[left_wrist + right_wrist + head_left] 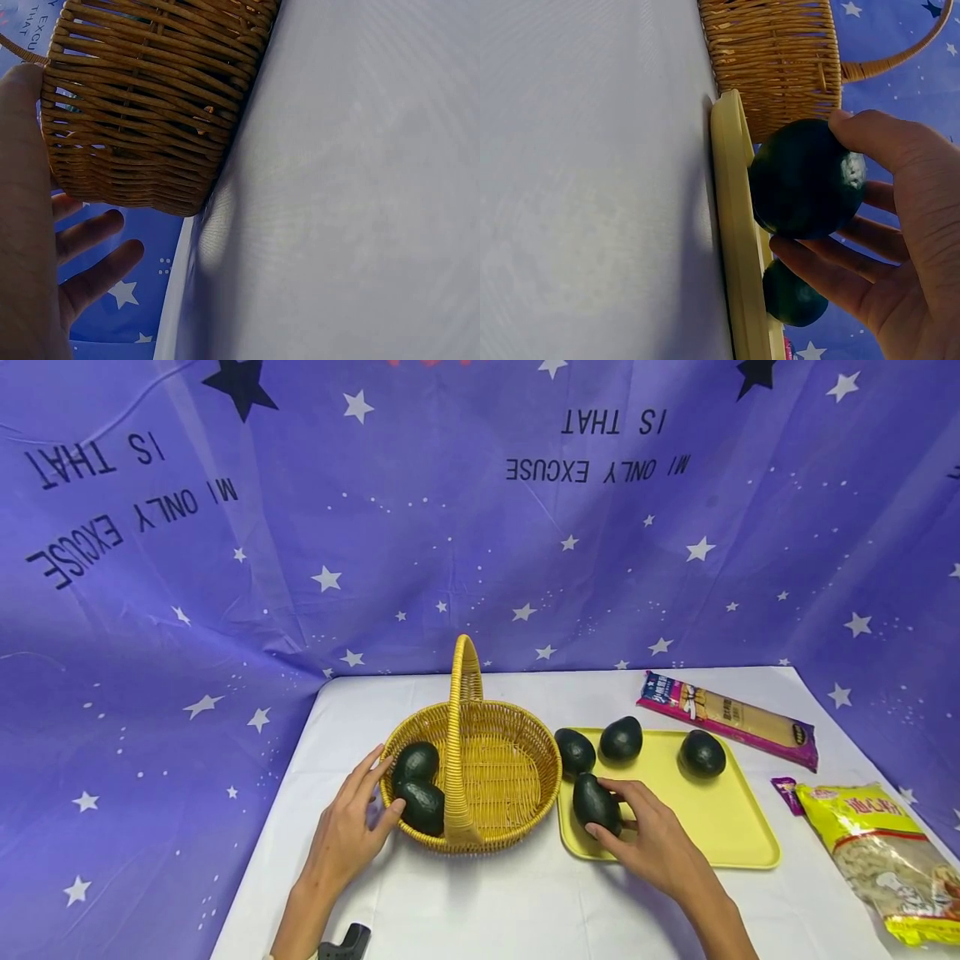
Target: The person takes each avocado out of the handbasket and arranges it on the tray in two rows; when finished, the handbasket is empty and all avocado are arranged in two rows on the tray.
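Gripping avocado (596, 806): right fingers (624, 789); left fingers (365, 771) spread at basket (498, 842); handle (453, 735) arching between; packet (727, 720) beyond tray (723, 810).

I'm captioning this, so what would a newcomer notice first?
Probably the golden wicker basket with its tall handle, standing mid-scene with two dark avocados in its left side. Next, the right hand gripping another avocado at the yellow tray's left end. Behind hangs a starry purple-blue cloth with upside-down lettering.
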`<state>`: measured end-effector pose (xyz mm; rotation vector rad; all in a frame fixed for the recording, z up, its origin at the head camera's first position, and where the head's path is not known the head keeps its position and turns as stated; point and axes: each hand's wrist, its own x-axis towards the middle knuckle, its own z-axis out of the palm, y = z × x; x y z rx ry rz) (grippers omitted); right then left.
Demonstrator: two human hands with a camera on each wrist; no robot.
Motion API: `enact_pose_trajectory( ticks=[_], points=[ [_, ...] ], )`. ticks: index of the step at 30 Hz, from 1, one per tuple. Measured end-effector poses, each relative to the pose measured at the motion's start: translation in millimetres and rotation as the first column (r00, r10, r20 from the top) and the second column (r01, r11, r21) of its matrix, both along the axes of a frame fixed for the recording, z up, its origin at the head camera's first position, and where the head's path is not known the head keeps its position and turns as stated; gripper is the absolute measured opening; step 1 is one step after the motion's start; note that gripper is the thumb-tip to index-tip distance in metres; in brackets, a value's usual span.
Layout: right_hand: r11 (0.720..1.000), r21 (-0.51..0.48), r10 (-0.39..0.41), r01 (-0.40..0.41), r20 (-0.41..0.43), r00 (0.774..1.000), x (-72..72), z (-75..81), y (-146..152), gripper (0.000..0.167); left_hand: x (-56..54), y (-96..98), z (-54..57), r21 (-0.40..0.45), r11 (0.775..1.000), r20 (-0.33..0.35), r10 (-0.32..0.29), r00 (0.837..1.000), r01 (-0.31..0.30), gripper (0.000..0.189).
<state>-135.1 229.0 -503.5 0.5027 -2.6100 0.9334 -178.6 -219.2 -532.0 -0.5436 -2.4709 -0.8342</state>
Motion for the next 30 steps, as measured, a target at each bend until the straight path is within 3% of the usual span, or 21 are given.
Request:
enact_pose_trajectory(
  ticks=[14, 22, 30],
  points=[
    [1.0, 0.028, -0.004, 0.003, 0.028, 1.0, 0.4, -7.0, -2.7, 0.064, 0.8, -0.3, 0.9, 0.001, 1.0, -0.004, 0.002, 1.0, -0.002, 0.065],
    [0.999, -0.027, 0.02, -0.019, 0.056, 0.998, 1.9, -6.9, -2.7, 0.063, 0.8, -0.2, -0.1, 0.003, 1.0, -0.008, -0.003, 1.0, 0.003, 0.065],
    [0.997, -0.066, 0.05, -0.048, 0.033, 0.998, 1.1, -6.5, -2.4, 0.059, -0.7, -0.4, -0.7, 0.004, 1.0, -0.013, -0.003, 1.0, 0.003, 0.064]
  ],
)
